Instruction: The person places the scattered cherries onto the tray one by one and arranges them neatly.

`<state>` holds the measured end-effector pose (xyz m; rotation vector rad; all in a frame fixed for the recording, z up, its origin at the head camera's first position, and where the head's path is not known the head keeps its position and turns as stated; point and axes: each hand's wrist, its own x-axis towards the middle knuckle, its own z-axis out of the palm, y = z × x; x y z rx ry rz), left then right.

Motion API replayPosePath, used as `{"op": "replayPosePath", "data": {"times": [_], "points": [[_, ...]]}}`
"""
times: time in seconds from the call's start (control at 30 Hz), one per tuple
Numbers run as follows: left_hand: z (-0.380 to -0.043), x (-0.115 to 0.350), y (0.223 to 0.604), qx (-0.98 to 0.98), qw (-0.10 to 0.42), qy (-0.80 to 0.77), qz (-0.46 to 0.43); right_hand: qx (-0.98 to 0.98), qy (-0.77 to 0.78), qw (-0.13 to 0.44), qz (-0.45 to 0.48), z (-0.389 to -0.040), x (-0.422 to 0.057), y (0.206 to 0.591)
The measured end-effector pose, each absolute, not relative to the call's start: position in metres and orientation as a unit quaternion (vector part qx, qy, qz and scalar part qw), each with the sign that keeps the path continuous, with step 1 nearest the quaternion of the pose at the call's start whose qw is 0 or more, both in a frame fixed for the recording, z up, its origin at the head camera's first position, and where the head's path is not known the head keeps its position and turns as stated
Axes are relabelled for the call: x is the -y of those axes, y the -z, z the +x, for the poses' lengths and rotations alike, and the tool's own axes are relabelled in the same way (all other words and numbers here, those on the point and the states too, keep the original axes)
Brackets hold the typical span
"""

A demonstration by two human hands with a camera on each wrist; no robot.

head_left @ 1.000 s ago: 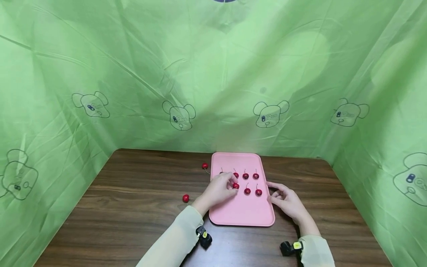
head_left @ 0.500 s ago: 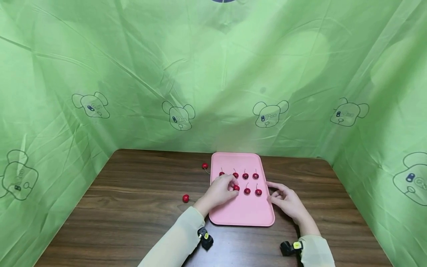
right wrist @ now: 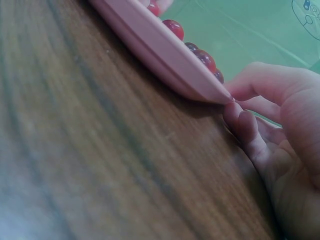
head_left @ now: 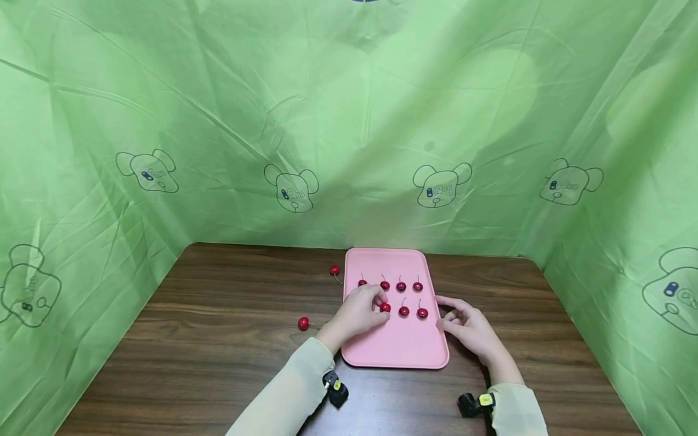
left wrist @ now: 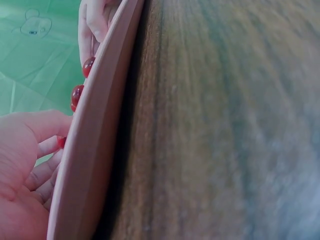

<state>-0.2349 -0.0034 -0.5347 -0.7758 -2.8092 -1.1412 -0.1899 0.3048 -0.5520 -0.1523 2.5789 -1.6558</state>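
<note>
Left hand edges slightly back, a cherry pinched between fingertips. Right hand (fingers apart) touches the tray.

cherries: red, some darker | tray: plain pink | tabletop: brown wood-grain | cloth: green, dark-outlined cartoon heads

The left hand and the right hand are bare. The left sleeve and the right sleeve are pale cream and long. At their ends are small black devices: the left device and the right device, and each of them shows a yellow mark.
</note>
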Motion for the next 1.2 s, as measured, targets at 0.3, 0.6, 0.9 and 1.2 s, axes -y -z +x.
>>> {"op": "replayPosePath", "data": {"times": [0.3, 0.6, 0.9, 1.2], "points": [[-0.235, 0.004, 0.531, 0.902, 0.002, 0.351, -0.252, -0.839, 0.540, 0.036, -0.055, -0.191, -0.305, 0.551], [-0.236, 0.005, 0.530, 0.901, 0.004, 0.351, -0.256, -0.840, 0.538, 0.032, -0.059, -0.191, -0.305, 0.551], [-0.237, 0.008, 0.525, 0.896, -0.008, 0.361, -0.258, -0.842, 0.535, 0.034, -0.057, -0.191, -0.305, 0.552], [-0.239, 0.018, 0.508, 0.886, -0.030, 0.386, -0.253, -0.840, 0.538, 0.036, -0.054, -0.190, -0.305, 0.553]]}}
